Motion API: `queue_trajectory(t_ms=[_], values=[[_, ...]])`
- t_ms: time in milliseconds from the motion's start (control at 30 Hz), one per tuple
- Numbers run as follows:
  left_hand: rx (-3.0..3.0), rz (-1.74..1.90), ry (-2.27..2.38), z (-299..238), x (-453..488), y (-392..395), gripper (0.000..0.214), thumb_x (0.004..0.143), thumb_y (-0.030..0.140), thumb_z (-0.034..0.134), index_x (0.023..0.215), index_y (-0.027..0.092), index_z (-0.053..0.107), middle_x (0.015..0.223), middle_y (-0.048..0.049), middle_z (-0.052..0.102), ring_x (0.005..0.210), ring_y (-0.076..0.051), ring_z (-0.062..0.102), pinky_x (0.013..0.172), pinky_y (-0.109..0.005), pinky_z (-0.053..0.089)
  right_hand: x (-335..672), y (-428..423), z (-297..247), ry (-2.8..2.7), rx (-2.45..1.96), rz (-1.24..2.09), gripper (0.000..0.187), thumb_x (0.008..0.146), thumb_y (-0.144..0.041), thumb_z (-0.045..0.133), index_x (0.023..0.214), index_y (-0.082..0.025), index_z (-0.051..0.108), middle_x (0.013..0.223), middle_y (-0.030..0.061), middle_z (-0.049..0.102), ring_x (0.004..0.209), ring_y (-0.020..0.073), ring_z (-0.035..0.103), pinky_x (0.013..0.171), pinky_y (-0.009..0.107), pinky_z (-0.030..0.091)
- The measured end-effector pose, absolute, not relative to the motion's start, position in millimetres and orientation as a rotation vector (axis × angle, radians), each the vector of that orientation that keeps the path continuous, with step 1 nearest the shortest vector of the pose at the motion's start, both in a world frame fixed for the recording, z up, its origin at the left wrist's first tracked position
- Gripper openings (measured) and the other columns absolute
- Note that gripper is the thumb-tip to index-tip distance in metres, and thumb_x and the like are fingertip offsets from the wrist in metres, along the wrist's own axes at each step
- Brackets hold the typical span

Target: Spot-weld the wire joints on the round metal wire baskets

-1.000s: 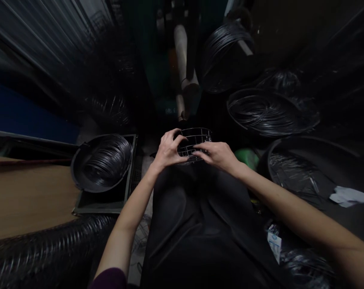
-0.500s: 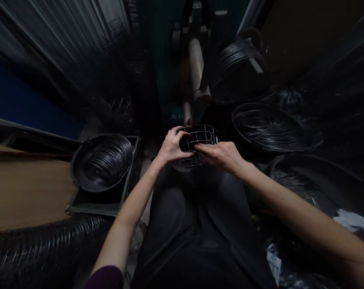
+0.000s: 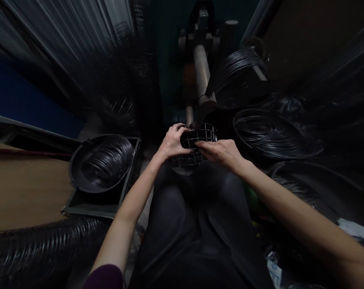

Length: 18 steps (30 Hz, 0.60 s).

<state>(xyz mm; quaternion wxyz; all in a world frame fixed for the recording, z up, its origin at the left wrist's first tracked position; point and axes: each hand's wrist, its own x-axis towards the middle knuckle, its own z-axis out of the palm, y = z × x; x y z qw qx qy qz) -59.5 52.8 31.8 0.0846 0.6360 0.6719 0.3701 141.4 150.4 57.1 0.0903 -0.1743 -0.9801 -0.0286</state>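
Observation:
Between my hands, just above my knees, is a round wire basket (image 3: 206,132) made of a grid of thin metal wires. My left hand (image 3: 173,141) curls around its left side, thumb at the near rim and fingers over the far side. On the near right rim lies my right hand (image 3: 222,152), thumb and fingers pinched together at the wire. The fingertips of the right hand are partly hidden. Right behind the basket stands a machine with a thick metal cylinder arm (image 3: 202,72) and a thinner rod (image 3: 189,114) below it, whose end meets the basket's far side.
At the left a black basin (image 3: 76,176) with wire rings (image 3: 110,160) rests on a crate (image 3: 88,209). To the right are a basin of wire rings (image 3: 260,130) and a larger dark tub (image 3: 335,184). A wire coil (image 3: 245,60) hangs beside the machine.
The basket has tipped and shifted slightly toward the machine's rod, with both hands still on it. The view has shifted a little, so the machine appears further right and lower.

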Motion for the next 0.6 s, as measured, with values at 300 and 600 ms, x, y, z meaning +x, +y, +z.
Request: queue_trajectory(t_ms=[300, 600], values=[[1.823, 1.154, 1.986, 39.8, -62.2, 56.1, 0.064, 0.055, 0.039, 0.088, 0.106, 0.020, 0.053, 0.104, -0.0058, 0.061, 0.098, -0.027, 0.062, 0.089, -0.042, 0.053, 148.3, 145.1, 46.5, -2.697, -0.643, -0.017, 0.031, 0.099, -0.037, 0.050, 0.116, -0.026, 0.073, 0.114, 0.0031, 0.073, 0.079, 0.0144, 0.067, 0.056, 0.025, 0.035], [1.834, 1.268, 1.905, 32.8, -82.0, 84.5, 0.075, 0.048, 0.038, 0.093, 0.108, 0.023, 0.052, 0.108, -0.0056, 0.059, 0.103, -0.029, 0.062, 0.092, -0.044, 0.052, 134.3, 164.9, 40.2, -2.517, -0.799, 0.146, 0.025, 0.094, -0.039, 0.057, 0.100, -0.023, 0.075, 0.103, 0.0060, 0.067, 0.078, 0.0145, 0.060, 0.057, 0.024, 0.037]])
